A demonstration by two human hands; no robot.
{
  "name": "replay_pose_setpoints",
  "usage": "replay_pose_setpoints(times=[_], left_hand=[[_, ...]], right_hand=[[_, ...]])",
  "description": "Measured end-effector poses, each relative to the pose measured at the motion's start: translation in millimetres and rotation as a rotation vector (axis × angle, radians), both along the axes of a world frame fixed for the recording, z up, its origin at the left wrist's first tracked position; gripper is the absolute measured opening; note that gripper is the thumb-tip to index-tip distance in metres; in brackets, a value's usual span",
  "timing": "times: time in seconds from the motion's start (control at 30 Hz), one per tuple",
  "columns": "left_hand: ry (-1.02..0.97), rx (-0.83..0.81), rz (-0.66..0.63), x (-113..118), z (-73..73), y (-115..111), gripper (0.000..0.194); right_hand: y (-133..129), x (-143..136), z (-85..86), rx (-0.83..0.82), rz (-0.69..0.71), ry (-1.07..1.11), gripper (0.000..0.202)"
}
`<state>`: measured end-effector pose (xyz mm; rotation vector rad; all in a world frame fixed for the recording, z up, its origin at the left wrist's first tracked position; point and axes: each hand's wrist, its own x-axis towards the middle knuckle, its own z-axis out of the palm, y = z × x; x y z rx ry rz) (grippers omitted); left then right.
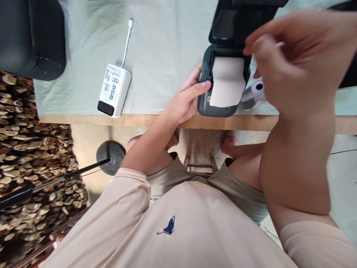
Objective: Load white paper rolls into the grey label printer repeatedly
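Note:
A dark portable label printer (205,98) stands at the table's front edge with its lid (231,26) raised. From its bay a strip of white paper (227,83) hangs forward over the front. My left hand (191,95) grips the printer's left side, thumb on the upper rim. Over the printer's right side, near the lid's hinge, is my right hand (295,56), its fingers curled together and slightly blurred. A tiny white bit shows by these fingers, too small to name. Under that hand, a white paper roll (258,87) with a dark core hole lies partly hidden beside the printer.
A white power bank (115,89) with a short white cable (127,41) lies left on the cloth-covered table (158,44). A black padded object (30,37) occupies the far left corner. Below are a round stand base (111,158) and stacked firewood (33,149).

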<state>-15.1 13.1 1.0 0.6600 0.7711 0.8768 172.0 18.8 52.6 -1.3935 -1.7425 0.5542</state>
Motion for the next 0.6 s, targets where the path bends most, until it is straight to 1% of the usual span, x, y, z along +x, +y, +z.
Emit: replay_pose_setpoints(times=[0.07, 0.17, 0.23, 0.3, 0.4, 0.53, 0.6], left_hand=[[0.010, -0.039, -0.004, 0.0, 1.4, -0.7, 0.039], [0.030, -0.042, -0.024, -0.5, 3.2, -2.1, 0.043], [0.033, -0.026, -0.026, -1.1, 3.4, -2.5, 0.044], [0.040, -0.012, -0.025, -1.7, 3.1, -2.5, 0.044], [0.059, -0.005, -0.030, -1.6, 3.0, -2.6, 0.043], [0.021, -0.059, 0.017, 0.5, 3.6, -2.9, 0.043], [-0.006, -0.064, 0.046, 1.4, 3.6, -2.2, 0.041]], right_hand=[[-3.1, -1.0, 7.8, -0.135, 0.028, -0.237, 0.023], [-4.0, -4.5, 17.0, -0.340, 0.005, -0.527, 0.039], [-3.4, -7.2, 20.3, -0.450, -0.014, -0.659, 0.048], [-2.4, -9.5, 21.0, -0.491, -0.003, -0.680, 0.051], [-1.7, -11.5, 19.5, -0.491, -0.020, -0.672, 0.048], [-5.7, -8.8, 21.2, -0.439, -0.050, -0.639, 0.047], [-9.6, -3.4, 23.0, -0.345, -0.010, -0.514, 0.044]])
